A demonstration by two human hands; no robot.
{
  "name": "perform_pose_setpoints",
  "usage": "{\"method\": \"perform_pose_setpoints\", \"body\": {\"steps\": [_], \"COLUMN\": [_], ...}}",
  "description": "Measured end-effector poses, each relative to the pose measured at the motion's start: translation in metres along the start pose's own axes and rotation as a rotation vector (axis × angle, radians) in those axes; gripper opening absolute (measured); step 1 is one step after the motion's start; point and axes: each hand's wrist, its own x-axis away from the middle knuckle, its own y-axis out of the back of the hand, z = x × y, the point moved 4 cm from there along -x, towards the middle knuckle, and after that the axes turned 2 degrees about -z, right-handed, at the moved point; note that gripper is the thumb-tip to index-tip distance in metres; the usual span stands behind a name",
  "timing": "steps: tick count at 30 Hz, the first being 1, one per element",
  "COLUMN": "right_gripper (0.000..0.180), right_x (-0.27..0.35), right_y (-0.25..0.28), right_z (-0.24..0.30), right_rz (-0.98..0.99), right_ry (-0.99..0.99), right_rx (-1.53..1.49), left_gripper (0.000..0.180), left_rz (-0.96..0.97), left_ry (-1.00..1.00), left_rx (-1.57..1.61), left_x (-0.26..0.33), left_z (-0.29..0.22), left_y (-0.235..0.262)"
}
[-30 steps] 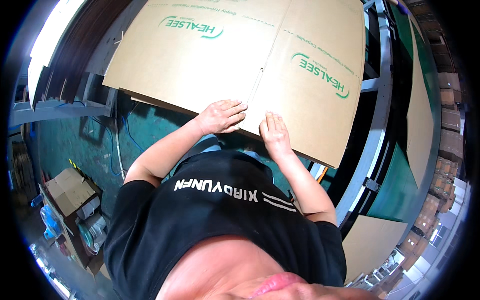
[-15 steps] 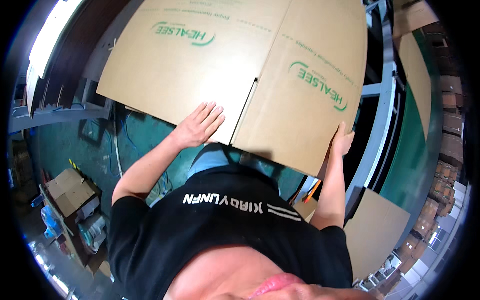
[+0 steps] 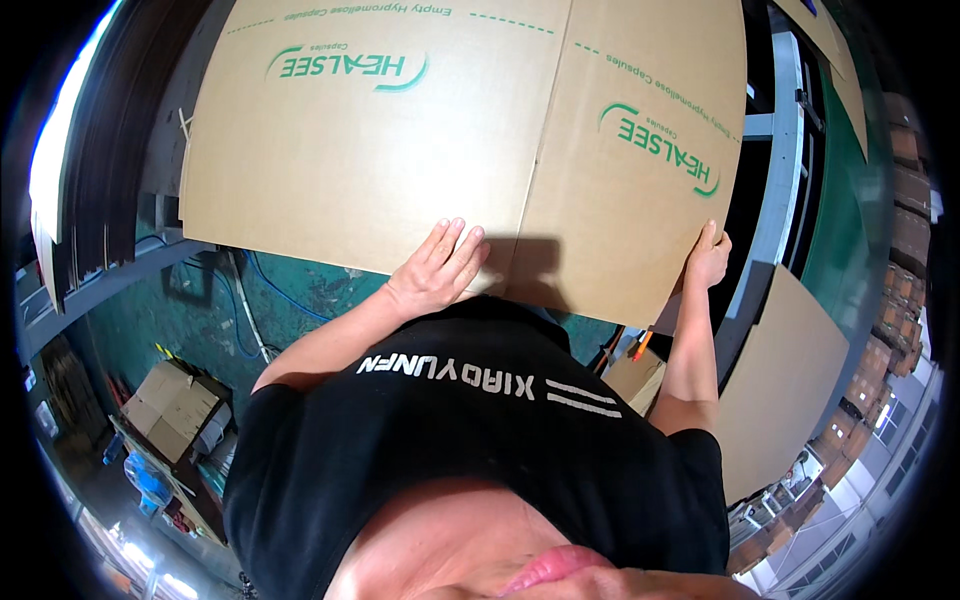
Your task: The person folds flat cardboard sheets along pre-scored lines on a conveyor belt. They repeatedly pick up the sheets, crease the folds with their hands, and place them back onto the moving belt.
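A large flat tan cardboard sheet [image 3: 360, 170] with green print spreads in front of me, a crease running across it from far to near. My left hand [image 3: 440, 268] lies on its near edge, left of the crease, with fingers stretched out. At the right edge, my right hand [image 3: 708, 258] grips the sheet, fingertips showing on top and the rest of the hand at the side. What the sheet rests on is mostly hidden under it. A dark shadow falls on the sheet between my hands.
A grey metal frame [image 3: 775, 190] runs along the right, beside a green surface [image 3: 835, 215]. Another cardboard piece [image 3: 785, 385] leans at the lower right. Dark stacked sheets [image 3: 110, 150] stand at the far left. An opened carton [image 3: 170, 408] and a blue fan [image 3: 148, 480] are at lower left.
The sheet has turned slightly, its near edge now more level, and the slot by my left hand no longer shows. Both hands have shifted a little to the right.
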Motion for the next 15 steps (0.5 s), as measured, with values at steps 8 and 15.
{"method": "perform_pose_setpoints", "body": {"steps": [8,15], "right_gripper": [0.056,0.037], "right_x": [0.001,0.021], "right_y": [0.006,0.017], "right_z": [0.016,0.013], "right_rz": [-0.13,-0.255], "right_ry": [0.119,0.449], "right_rx": [-0.029,-0.105], "left_gripper": [0.047,0.022], "left_rz": [0.156,0.063], "left_ry": [-0.155,-0.312], "left_rx": [0.49,0.547], "left_x": [-0.042,-0.043], "left_z": [-0.016,-0.022], "left_y": [0.022,-0.002]}}
